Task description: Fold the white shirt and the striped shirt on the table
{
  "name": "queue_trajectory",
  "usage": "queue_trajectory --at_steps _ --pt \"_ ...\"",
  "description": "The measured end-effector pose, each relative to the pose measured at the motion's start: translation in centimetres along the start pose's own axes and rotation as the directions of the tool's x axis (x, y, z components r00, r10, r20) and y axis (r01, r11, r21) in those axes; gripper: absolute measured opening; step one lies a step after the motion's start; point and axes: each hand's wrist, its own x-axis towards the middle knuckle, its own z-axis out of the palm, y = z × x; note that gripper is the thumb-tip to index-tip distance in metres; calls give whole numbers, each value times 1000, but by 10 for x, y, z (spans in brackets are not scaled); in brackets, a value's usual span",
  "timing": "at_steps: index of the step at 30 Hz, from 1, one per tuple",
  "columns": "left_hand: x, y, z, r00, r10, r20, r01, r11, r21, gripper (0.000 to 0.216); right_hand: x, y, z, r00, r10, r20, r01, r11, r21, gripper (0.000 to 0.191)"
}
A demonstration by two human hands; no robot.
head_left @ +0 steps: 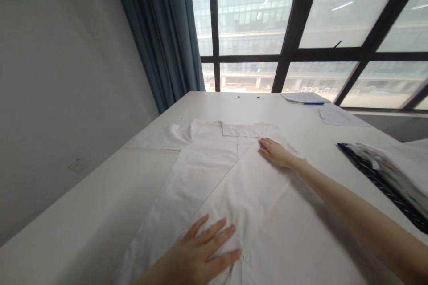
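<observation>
A white button-up shirt lies spread on the white table, its collar toward the far end. One sleeve stretches out to the left, and a diagonal fabric edge crosses the front. My left hand rests on the lower front with its fingers spread, beside a small button. Farther up, my right hand lies flat on the cloth just below the collar's right side. Neither hand grips anything. The shirt's lower end runs out of view.
On the right, a black tray-like holder carries a stack of papers or clear bags. Papers and a blue pen lie at the far right. A wall borders the left side; a blue curtain and windows stand behind the table.
</observation>
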Motion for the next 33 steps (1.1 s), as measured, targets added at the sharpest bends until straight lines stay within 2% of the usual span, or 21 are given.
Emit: queue_trajectory --at_steps 5,8,11,14,19,23,26,29,31,33 --pt "-2 -4 9 992 45 -117 -24 985 174 40 33 22 11 973 228 32 -226 972 -57 60" --pt "-2 -5 10 984 67 -167 -30 977 213 36 45 35 10 948 313 62 -308 948 -76 61" --pt "-2 -8 14 982 79 -173 -39 973 227 35 52 42 9 929 363 76 -356 930 -86 62" --pt "-2 -11 17 989 73 -132 -42 974 222 37 57 46 10 916 394 81 -387 918 -91 63" --pt "-2 -11 17 991 39 -127 -23 991 128 39 62 52 6 899 433 71 -426 900 -95 63" --pt "-2 -7 12 995 13 -103 -4 997 82 39 60 50 -1 897 441 18 -437 894 -95 61" --pt "-2 -2 3 998 10 -62 -9 1000 21 45 54 36 -8 912 405 -74 -410 906 -105 57" --pt "-2 0 -4 1000 -19 3 19 999 -49 53 40 5 -16 937 323 -134 -339 932 -124 58" --pt "-2 0 -5 998 -51 25 53 995 -86 56 22 -27 -20 965 228 -133 -244 963 -117 60" --pt "-4 -1 -1 996 -84 3 84 989 -121 58 -3 -64 -23 993 47 -109 -54 997 -58 59"
